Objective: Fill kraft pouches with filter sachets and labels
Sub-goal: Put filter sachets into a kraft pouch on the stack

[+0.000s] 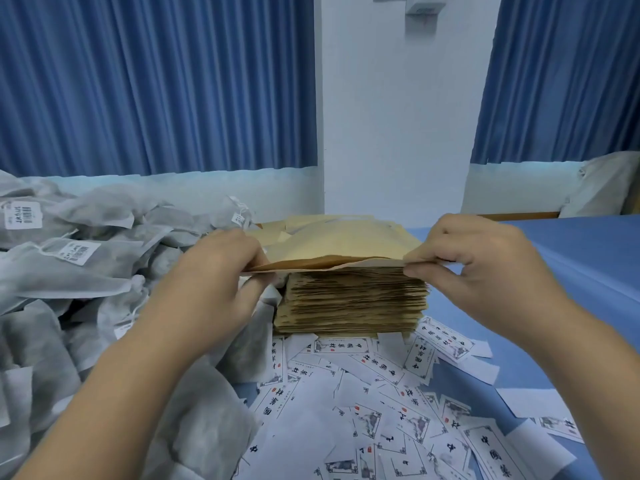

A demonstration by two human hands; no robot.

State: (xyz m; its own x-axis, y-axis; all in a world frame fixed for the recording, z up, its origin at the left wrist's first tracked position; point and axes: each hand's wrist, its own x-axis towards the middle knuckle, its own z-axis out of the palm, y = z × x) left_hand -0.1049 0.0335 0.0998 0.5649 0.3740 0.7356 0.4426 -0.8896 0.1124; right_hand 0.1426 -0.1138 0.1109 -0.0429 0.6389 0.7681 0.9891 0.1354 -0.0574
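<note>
From the head camera, the left hand [221, 268] grips the left edge of the top kraft pouch [339, 247], its thumb hidden under the paper. The right hand [474, 265] pinches the pouch's right corner between thumb and forefinger, with the other fingers curled behind. The pouch is lifted slightly off the stack of pouches [353, 303], and its mouth faces the camera. Whether that mouth is parted is hard to tell.

The far end of the stack is covered by the raised pouch. The heap of grey filter sachets [69, 271] runs off the left edge of the frame, and its barcode tags [23, 215] are too blurred to read. The printed labels [381, 393] lie scattered just in front of the stack, overlapping, with several cut off at the bottom edge.

Everything rests on a blue table cover [571, 289]. Behind it hang pleated blue curtains [156, 81] on either side of a white wall pillar [398, 116]. A white fixture [424, 8] at the top of the pillar is cropped. A pale bundle [602, 181] at the far right is indistinct.
</note>
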